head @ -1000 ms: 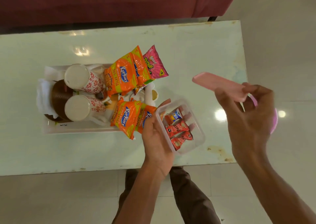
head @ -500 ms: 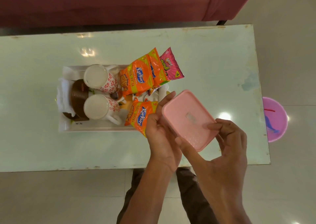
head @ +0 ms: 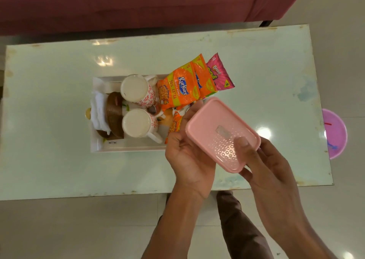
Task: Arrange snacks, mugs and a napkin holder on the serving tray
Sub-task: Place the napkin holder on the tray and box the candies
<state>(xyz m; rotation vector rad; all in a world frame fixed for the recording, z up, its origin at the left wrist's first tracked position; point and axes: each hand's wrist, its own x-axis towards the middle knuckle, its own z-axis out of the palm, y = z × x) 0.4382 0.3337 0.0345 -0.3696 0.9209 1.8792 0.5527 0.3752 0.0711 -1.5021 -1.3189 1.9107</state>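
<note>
A white serving tray (head: pixel 126 147) lies on the table. In it are two upside-down white mugs with red flowers (head: pixel 138 89) (head: pixel 138 123), a brown napkin holder (head: pixel 113 114) with white napkins (head: pixel 97 112), and orange Kurkure packets (head: pixel 180 89) beside a pink Bingo packet (head: pixel 220 75). A small box with a pink lid (head: pixel 219 128) is held over the table's front right. My left hand (head: pixel 187 156) grips its left side from below. My right hand (head: pixel 262 163) holds its right end, thumb pressing on the lid. The box's contents are hidden.
The pale green glass table (head: pixel 59 160) has its near edge right in front of my legs. A maroon sofa (head: pixel 138 1) runs along the far side. A purple bowl-like thing (head: pixel 335 134) sits on the floor beyond the table's right edge.
One second ago my right hand held the pink lid in the air, away from the open box. The lid now sits on the box, and both hands hold it.
</note>
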